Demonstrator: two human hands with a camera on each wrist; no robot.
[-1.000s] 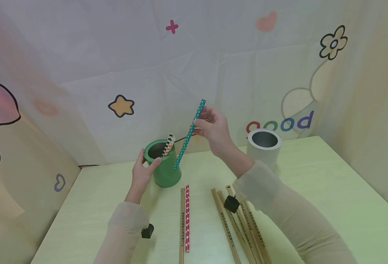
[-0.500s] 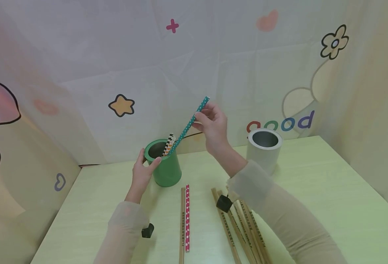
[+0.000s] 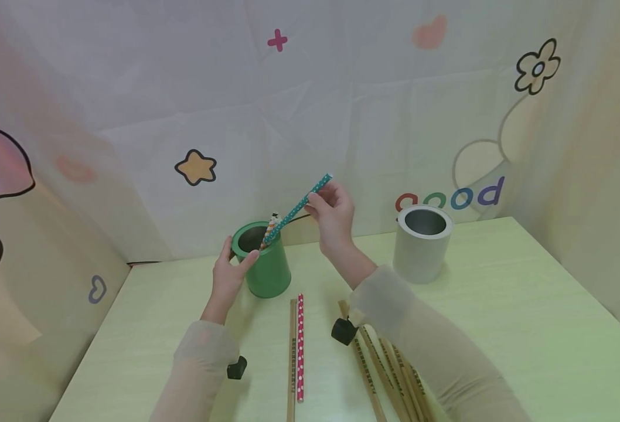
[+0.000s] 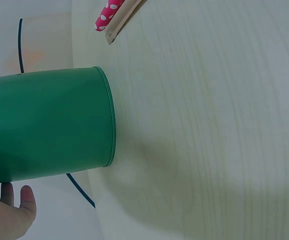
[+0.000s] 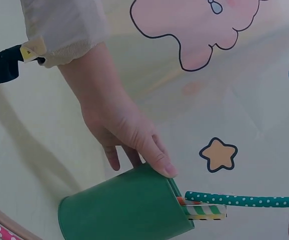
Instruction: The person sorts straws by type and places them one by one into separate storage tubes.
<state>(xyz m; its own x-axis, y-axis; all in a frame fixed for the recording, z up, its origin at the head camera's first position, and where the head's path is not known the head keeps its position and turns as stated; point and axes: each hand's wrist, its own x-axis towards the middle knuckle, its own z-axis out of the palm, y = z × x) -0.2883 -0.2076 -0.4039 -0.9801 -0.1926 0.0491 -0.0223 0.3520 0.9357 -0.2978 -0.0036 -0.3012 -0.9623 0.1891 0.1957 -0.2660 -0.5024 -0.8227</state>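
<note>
My left hand (image 3: 229,276) holds the green cup (image 3: 268,275) at its rim, thumb on the near side and fingers around the left. Several patterned paper straws (image 3: 270,230) lean out of the cup's mouth; their lower parts are hidden inside. Between thumb and fingers, my right hand (image 3: 336,218) pinches a teal straw with white dots (image 3: 300,205) near its upper end. The teal straw slants down to the left, its lower end at the mouth beside the other straws. In the right wrist view, the teal straw (image 5: 249,201) overlaps the green-striped straw (image 5: 207,210).
A white cup (image 3: 421,255) stands at the back right. In front of the green cup lie a pink dotted straw (image 3: 300,351) and a slim brown paper sleeve (image 3: 292,366). Several more printed brown sleeves (image 3: 389,375) fan out under the right forearm. A patterned cloth (image 3: 310,117) hangs behind the table.
My right hand has moved left and, lately, down, tilting the teal straw further over. The straw's lower end has gone from beside the green cup to its mouth. The left hand stays put.
</note>
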